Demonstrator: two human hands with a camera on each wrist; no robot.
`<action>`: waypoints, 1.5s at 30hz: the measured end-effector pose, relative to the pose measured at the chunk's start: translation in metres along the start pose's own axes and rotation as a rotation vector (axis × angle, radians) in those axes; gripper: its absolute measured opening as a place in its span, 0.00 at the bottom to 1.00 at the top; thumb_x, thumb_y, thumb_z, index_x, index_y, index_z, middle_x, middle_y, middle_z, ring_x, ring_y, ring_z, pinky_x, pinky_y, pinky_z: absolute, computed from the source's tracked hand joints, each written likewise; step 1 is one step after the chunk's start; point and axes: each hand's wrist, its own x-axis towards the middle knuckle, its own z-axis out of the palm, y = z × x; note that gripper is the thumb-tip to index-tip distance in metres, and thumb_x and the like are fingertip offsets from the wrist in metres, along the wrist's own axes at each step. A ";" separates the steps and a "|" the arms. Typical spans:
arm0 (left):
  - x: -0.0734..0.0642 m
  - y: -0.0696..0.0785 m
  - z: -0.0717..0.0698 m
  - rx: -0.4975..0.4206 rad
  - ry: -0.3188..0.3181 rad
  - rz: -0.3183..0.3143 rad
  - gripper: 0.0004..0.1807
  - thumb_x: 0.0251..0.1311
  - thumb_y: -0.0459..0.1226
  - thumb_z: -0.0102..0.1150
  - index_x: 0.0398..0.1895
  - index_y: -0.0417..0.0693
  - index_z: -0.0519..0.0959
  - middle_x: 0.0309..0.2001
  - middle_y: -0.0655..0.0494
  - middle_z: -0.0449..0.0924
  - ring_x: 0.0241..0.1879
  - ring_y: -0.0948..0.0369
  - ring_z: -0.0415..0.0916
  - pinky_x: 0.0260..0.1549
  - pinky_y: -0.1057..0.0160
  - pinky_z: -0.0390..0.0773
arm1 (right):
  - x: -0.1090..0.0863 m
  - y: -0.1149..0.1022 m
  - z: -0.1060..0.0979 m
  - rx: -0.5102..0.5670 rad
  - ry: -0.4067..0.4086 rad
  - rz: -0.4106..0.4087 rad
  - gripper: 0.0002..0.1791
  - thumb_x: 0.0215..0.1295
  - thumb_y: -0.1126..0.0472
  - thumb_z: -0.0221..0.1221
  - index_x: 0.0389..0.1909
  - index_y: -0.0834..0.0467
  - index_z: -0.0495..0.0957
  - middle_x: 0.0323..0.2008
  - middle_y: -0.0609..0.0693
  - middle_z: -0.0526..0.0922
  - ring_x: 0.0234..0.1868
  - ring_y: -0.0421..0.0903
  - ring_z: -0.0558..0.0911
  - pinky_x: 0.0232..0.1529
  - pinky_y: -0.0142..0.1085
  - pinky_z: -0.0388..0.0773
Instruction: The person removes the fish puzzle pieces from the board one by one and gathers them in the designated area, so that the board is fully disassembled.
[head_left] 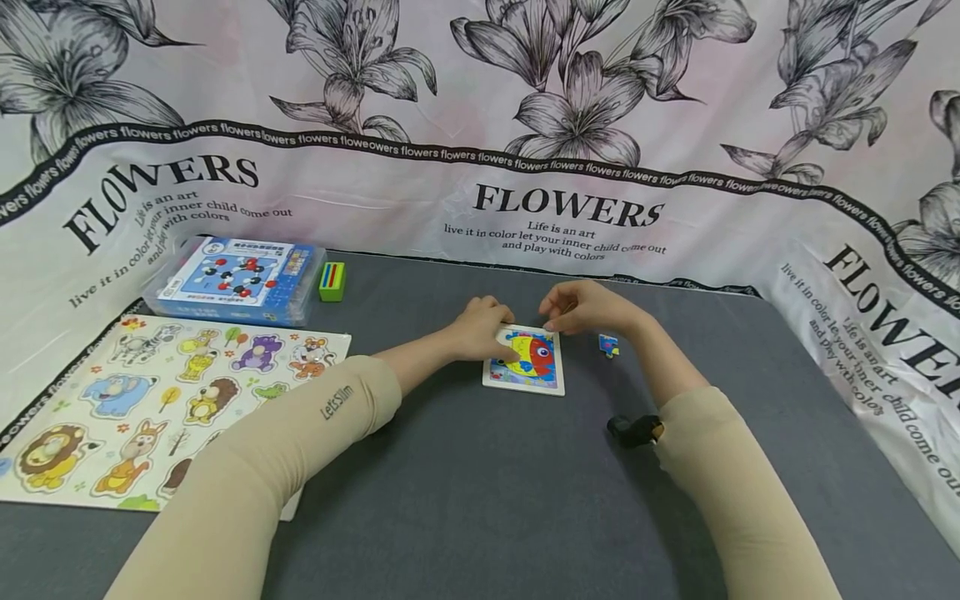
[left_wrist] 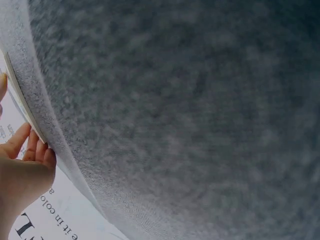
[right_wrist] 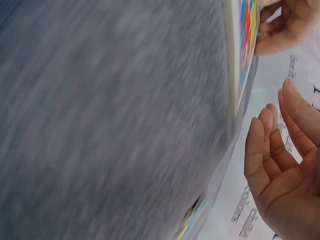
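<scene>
A small framed jigsaw puzzle (head_left: 542, 379) with a yellow and red fish lies flat on the dark table. My left hand (head_left: 480, 329) holds it by its left and far edges, the thumb over the picture; the left wrist view catches those fingers (left_wrist: 37, 150) against the board's edge. Beside the far right corner is my right hand (head_left: 588, 307), its fingers loosely bent. In the right wrist view that hand (right_wrist: 285, 170) has thumb and fingers apart, with nothing between them. One loose blue jigsaw piece (head_left: 608, 346) lies right of the puzzle.
A large animal picture board (head_left: 251, 350) covers the table's left side. Behind it sit a clear box with a blue molecule label (head_left: 240, 279) and a small green block (head_left: 332, 282). A black device (head_left: 633, 431) sits at the right sleeve. Floral cloth (head_left: 375, 200) hangs behind.
</scene>
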 end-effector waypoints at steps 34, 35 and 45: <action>-0.004 -0.007 0.001 -0.094 0.018 -0.010 0.31 0.56 0.50 0.68 0.61 0.45 0.74 0.61 0.46 0.69 0.61 0.50 0.61 0.60 0.53 0.67 | 0.028 -0.019 0.026 -0.124 -0.143 -0.059 0.16 0.57 0.66 0.69 0.48 0.60 0.82 0.32 0.50 0.76 0.32 0.44 0.73 0.34 0.32 0.72; -0.004 -0.007 0.001 -0.094 0.016 -0.014 0.31 0.56 0.50 0.68 0.61 0.45 0.74 0.61 0.46 0.69 0.61 0.50 0.61 0.60 0.53 0.67 | 0.028 -0.019 0.026 -0.125 -0.142 -0.061 0.16 0.57 0.66 0.69 0.48 0.60 0.82 0.32 0.50 0.77 0.32 0.44 0.73 0.34 0.32 0.72; -0.002 -0.007 0.002 -0.085 0.014 -0.015 0.31 0.57 0.50 0.68 0.61 0.46 0.74 0.62 0.46 0.69 0.62 0.49 0.61 0.60 0.53 0.67 | 0.026 -0.020 0.027 -0.150 -0.135 -0.063 0.17 0.57 0.64 0.70 0.48 0.59 0.83 0.32 0.51 0.77 0.33 0.44 0.72 0.33 0.32 0.70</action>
